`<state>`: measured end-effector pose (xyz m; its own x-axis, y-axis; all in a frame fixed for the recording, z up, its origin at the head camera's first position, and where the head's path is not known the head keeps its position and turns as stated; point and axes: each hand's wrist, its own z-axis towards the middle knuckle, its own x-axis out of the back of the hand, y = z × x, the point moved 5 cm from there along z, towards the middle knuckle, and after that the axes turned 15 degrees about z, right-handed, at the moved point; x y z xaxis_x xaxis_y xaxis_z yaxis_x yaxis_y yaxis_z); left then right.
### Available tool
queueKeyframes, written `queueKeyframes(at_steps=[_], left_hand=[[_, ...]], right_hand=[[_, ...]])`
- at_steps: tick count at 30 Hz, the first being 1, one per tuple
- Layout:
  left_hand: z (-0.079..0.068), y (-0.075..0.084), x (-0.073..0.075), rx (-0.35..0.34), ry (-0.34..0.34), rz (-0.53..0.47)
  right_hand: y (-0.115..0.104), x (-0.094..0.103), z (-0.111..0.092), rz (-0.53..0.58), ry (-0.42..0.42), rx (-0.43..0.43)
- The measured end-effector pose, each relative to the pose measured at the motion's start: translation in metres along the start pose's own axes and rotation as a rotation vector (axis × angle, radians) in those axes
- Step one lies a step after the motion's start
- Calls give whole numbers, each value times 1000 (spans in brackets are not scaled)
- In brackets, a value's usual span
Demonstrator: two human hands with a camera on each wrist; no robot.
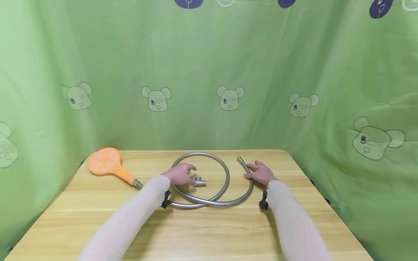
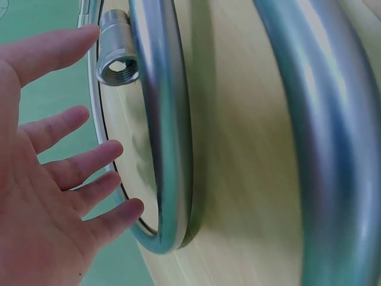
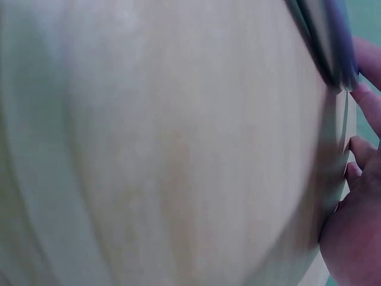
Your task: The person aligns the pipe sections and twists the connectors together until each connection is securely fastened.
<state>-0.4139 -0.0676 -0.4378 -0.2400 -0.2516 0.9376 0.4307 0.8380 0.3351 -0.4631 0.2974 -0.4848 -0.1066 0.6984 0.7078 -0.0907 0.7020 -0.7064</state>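
My left hand (image 1: 179, 174) is above the coil of a silvery shower hose (image 1: 227, 177), fingers spread. Beside its thumb is a small metal tee fitting (image 1: 199, 181), inside the hose's loop. In the left wrist view the tee's threaded opening (image 2: 119, 72) shows near the thumb tip, and the palm holds nothing. My right hand (image 1: 260, 173) is over the hose's free end, just below the metal end nut (image 1: 240, 160). Its thumb and forefinger lie apart by the hose (image 3: 336, 42); whether they touch it is unclear. An orange shower head (image 1: 105, 161) joins the hose's other end.
A light wooden table (image 1: 209, 235) carries everything. Green curtain (image 1: 196, 127) with bear-face prints hangs behind it and along both sides. The shower head lies near the table's back left corner, its handle pointing at the left forearm.
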Motion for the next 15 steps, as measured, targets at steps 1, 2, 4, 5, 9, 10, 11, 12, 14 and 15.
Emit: queueKeyframes(at_steps=[1, 2, 4, 5, 9, 10, 11, 12, 14, 15], left_hand=[[1, 0, -1, -7, 2, 5], [3, 0, -2, -13, 2, 12], [5, 2, -4, -20, -2, 28], [5, 3, -4, -23, -4, 38], [8, 7, -7, -18, -19, 68], [9, 7, -8, -13, -21, 73], [9, 8, -8, -10, -23, 76], [10, 9, -9, -9, -24, 80], [10, 10, -10, -9, -29, 87], [10, 12, -10, -13, -27, 90]], right_hand=[[-2, 0, 0, 1, 1, 0], [-3, 0, -1, 3, 2, -1], [-6, 1, -2, 13, 7, 0], [-7, 2, -3, 20, 9, 2], [-9, 3, -5, 23, 20, 18], [-9, 3, -6, 21, 20, 21], [-9, 2, -7, 18, 19, 23], [-10, 2, -7, 13, 21, 26], [-9, 1, -7, 15, 26, 24], [-9, 1, -7, 16, 27, 26]])
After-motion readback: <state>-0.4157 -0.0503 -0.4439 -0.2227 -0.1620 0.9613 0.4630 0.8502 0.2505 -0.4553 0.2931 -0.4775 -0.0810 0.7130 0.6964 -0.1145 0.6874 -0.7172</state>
